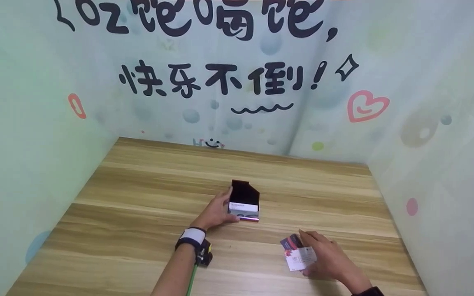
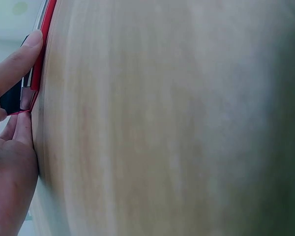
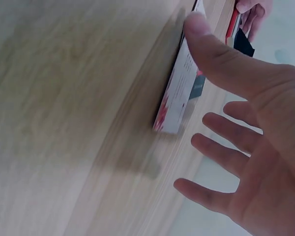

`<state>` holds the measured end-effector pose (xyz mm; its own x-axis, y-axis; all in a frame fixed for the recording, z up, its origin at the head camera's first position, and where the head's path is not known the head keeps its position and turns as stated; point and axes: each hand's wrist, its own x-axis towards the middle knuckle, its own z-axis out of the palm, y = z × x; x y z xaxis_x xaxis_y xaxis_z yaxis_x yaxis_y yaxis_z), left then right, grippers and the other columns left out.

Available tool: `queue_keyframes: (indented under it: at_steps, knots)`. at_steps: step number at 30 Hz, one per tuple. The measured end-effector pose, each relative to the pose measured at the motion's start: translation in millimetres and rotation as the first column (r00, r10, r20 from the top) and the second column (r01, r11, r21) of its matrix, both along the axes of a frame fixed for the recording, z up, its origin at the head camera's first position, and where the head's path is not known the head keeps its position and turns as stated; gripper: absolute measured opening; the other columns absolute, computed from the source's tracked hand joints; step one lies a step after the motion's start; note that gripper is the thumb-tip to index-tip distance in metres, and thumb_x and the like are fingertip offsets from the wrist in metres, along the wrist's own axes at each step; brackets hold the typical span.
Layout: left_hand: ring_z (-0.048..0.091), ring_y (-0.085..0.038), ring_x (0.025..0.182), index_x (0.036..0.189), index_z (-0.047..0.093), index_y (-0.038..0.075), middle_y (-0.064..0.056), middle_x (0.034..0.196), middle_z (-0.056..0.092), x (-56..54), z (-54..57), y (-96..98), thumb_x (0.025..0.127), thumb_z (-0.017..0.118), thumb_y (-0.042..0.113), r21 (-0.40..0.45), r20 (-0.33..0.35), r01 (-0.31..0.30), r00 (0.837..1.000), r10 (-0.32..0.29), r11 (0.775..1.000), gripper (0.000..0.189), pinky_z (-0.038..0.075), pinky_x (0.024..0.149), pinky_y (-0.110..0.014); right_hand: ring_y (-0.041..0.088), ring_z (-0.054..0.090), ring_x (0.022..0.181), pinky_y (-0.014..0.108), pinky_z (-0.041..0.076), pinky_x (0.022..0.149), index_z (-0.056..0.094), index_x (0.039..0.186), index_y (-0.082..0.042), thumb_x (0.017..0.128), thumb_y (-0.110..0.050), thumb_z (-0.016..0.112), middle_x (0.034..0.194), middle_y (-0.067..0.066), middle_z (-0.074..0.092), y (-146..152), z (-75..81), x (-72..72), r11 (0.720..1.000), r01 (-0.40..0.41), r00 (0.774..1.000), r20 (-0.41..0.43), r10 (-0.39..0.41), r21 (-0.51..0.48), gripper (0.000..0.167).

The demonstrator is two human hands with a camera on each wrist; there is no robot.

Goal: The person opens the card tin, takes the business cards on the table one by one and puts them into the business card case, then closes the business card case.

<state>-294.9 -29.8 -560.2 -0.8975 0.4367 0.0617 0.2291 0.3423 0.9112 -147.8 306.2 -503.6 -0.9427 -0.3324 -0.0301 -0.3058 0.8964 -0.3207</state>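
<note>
Pinching the card case [image 1: 244, 194] between thumb and fingers, the left hand [image 1: 215, 211] seems secure, but the right hand [image 1: 328, 257], loosely spread beside the two cards [image 1: 300, 260], could scatter them by closing unevenly.

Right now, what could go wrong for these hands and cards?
The white card partly overlaps the dark card, so they might slide apart. With fingers spread, the right hand could catch only one. The left hand holds the open case at one side, so it may swivel.

Left hand [image 1: 215, 211] in pinch, right hand [image 1: 328, 255] spread
</note>
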Motion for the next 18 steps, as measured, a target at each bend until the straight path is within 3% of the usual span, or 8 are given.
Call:
queue_keyframes:
  at_steps: [9,13,18]
  knots:
    - [0.034,-0.045,0.146,0.157,0.016,-0.003,-0.032,0.163,0.013,-2.2,-0.1,-0.7,0.074,0.087,0.011,0.023,-0.006,0.018,1.0,-0.018,1.0,0.11,0.028,0.124,-0.05,0.044,0.057,0.125,0.074,0.042,0.102,0.054,0.142,-0.006,0.061,-0.015,0.091,0.137,0.023,0.058,7.6,3.2,-1.2,0.996,0.06,0.99,0.126,-0.068,0.067,0.09]
    - [0.037,-0.046,0.144,0.157,0.015,-0.003,-0.034,0.162,0.015,-1.6,-0.4,-0.1,0.074,0.087,0.011,0.028,-0.01,0.021,1.0,-0.021,0.999,0.11,0.032,0.122,-0.05,0.031,0.062,0.108,0.063,0.051,0.096,0.057,0.138,-0.003,0.061,-0.015,0.091,0.123,0.016,0.064,10.7,1.8,-2.3,0.998,0.014,0.993,0.118,-0.021,0.065,0.085]
    - [0.039,-0.046,0.143,0.158,0.016,-0.001,-0.033,0.162,0.016,-1.4,-0.9,-0.1,0.075,0.087,0.012,0.005,-0.011,0.012,1.0,-0.012,1.0,0.11,0.034,0.121,-0.049,0.014,0.057,0.092,0.041,0.057,0.082,0.062,0.133,-0.003,0.066,-0.022,0.09,0.112,0.004,0.065,16.4,-0.9,-2.1,0.996,-0.073,0.994,0.084,0.069,0.053,0.076]
